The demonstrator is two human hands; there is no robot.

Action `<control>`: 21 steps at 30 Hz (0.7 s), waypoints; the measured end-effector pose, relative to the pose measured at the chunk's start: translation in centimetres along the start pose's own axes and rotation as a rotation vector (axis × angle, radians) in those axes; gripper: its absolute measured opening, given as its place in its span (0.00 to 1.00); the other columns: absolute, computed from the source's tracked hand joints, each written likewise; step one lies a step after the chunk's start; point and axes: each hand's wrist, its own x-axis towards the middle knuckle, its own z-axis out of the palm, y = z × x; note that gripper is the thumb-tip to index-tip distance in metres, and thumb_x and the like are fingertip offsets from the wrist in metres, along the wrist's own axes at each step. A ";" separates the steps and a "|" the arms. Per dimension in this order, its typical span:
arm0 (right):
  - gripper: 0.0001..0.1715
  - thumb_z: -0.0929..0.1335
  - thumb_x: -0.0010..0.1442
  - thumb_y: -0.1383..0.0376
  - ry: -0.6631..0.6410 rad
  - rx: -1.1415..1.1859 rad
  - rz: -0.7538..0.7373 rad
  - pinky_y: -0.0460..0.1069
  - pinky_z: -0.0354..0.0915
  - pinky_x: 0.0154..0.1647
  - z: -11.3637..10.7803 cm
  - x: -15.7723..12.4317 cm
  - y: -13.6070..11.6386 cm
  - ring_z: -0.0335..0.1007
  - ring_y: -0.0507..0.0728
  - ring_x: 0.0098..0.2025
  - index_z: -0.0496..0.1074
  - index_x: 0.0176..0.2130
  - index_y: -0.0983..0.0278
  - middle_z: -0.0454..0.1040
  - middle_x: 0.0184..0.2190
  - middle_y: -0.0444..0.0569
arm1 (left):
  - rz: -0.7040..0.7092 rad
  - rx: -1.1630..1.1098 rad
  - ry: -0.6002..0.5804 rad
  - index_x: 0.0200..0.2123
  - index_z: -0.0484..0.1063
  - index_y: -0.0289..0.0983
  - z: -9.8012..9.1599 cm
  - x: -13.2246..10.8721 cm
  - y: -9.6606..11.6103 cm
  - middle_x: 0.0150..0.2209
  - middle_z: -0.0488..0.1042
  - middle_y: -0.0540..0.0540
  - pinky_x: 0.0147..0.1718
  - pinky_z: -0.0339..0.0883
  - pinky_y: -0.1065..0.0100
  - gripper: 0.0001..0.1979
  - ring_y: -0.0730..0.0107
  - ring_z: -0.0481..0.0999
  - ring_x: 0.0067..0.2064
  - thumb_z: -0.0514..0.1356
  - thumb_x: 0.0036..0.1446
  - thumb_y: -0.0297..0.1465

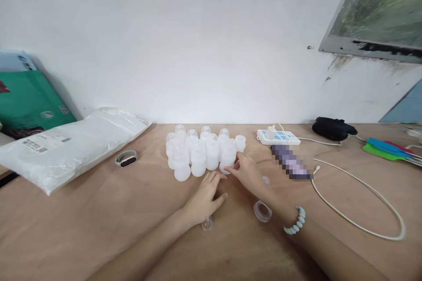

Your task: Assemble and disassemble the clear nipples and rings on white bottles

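Note:
Several small translucent white bottles [201, 151] stand clustered on the wooden table [99, 219]. My right hand [248, 174] reaches to the cluster, its fingertips touching the base of the front right bottle [228, 156]; its fingers are stretched out and hold nothing. My left hand [206, 197] lies flat on the table just in front of the bottles, fingers extended. A clear nipple [207, 224] lies below my left hand. A clear ring [263, 210] lies beside my right wrist, which wears a bead bracelet [296, 221].
A large white plastic bag [69, 147] and a fitness band [125, 158] lie at the left. A power strip [278, 137] with a white cable [362, 204], a black object [332, 128] and coloured spatulas [389, 148] lie at the right. The wall is close behind.

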 end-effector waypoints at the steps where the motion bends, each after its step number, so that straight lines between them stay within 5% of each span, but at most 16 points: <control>1: 0.14 0.72 0.58 0.59 -0.003 0.000 0.004 0.49 0.64 0.33 0.0 0.2 -0.1 0.73 0.58 0.34 0.67 0.36 0.65 0.76 0.34 0.51 | -0.002 0.004 -0.003 0.48 0.64 0.40 0.0 0.0 0.0 0.51 0.67 0.42 0.57 0.61 0.52 0.14 0.55 0.66 0.55 0.58 0.58 0.25; 12: 0.19 0.72 0.57 0.56 -0.008 -0.054 0.033 0.48 0.58 0.29 -2.1 0.0 -1.4 0.72 0.59 0.32 0.65 0.41 0.64 0.75 0.30 0.47 | 0.015 0.027 -0.004 0.46 0.64 0.40 0.0 0.1 0.0 0.49 0.69 0.43 0.56 0.62 0.54 0.12 0.55 0.65 0.54 0.57 0.59 0.24; 15: 0.13 0.68 0.62 0.57 -0.013 -0.064 0.030 0.47 0.55 0.28 -3.0 -0.3 -1.3 0.69 0.57 0.28 0.65 0.41 0.63 0.72 0.25 0.44 | 0.022 0.030 -0.001 0.45 0.65 0.40 -0.1 0.1 0.0 0.48 0.69 0.43 0.55 0.62 0.55 0.12 0.56 0.66 0.53 0.57 0.59 0.23; 21: 0.06 0.66 0.60 0.68 -0.218 -0.048 -0.113 0.45 0.54 0.27 -5.7 -2.4 -2.4 0.67 0.52 0.27 0.68 0.30 0.63 0.73 0.24 0.42 | 0.030 0.026 0.004 0.45 0.66 0.39 0.0 0.2 -0.3 0.48 0.69 0.43 0.55 0.62 0.55 0.12 0.57 0.66 0.53 0.54 0.60 0.21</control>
